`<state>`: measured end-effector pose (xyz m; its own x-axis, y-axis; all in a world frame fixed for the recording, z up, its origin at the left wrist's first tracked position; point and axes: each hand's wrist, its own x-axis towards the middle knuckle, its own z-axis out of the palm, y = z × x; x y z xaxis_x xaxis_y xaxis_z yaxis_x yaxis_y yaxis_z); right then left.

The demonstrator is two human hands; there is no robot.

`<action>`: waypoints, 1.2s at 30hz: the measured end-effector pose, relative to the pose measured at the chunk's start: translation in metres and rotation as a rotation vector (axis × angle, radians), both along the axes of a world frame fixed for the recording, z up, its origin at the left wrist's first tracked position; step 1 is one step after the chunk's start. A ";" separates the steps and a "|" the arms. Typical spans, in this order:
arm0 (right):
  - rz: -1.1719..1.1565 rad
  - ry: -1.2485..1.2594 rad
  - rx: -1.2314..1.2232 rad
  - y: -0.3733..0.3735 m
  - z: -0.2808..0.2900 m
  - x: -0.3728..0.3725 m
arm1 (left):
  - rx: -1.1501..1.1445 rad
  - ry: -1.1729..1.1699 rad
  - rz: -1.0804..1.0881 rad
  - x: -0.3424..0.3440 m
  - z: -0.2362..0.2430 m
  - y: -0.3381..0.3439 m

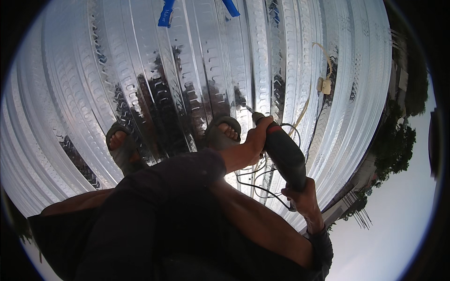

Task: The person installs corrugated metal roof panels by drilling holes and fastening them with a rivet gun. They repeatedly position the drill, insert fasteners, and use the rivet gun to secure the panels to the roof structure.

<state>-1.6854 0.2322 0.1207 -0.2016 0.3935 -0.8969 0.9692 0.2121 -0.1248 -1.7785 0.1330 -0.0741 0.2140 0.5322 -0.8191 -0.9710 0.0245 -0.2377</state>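
Two hands [256, 142] [305, 198], one drill [287, 157]

Head-worn fisheye; close, facing down

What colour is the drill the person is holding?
The drill looks very dark, nearly black, with a red band toward its front, seen in the head view.

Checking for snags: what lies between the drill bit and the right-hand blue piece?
Just bare, shiny metal sheeting; in the head view nothing else shows between drill bit and blue piece.
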 end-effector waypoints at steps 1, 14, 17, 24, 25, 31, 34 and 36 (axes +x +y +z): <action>-0.027 0.008 -0.003 -0.002 -0.001 0.000 | -0.015 0.011 -0.022 0.001 -0.001 0.001; -0.097 0.063 0.042 -0.019 0.005 -0.002 | 0.024 0.027 0.030 0.010 -0.004 -0.005; -0.086 0.047 0.046 -0.018 0.007 -0.004 | 0.025 0.044 0.042 0.012 -0.001 -0.006; -0.092 0.075 0.088 -0.019 0.011 -0.001 | 0.018 0.076 -0.012 0.010 0.006 -0.004; -0.095 0.093 0.092 -0.018 0.012 0.001 | 0.010 0.083 0.004 0.007 0.012 -0.004; -0.083 0.173 0.127 -0.007 0.027 0.022 | 0.040 0.182 0.060 0.005 0.038 0.007; -0.106 0.336 0.263 -0.002 0.028 0.036 | 0.043 0.327 0.036 0.001 0.046 0.025; -0.236 0.555 0.454 -0.006 0.009 0.048 | 0.024 0.518 0.028 -0.004 0.046 0.043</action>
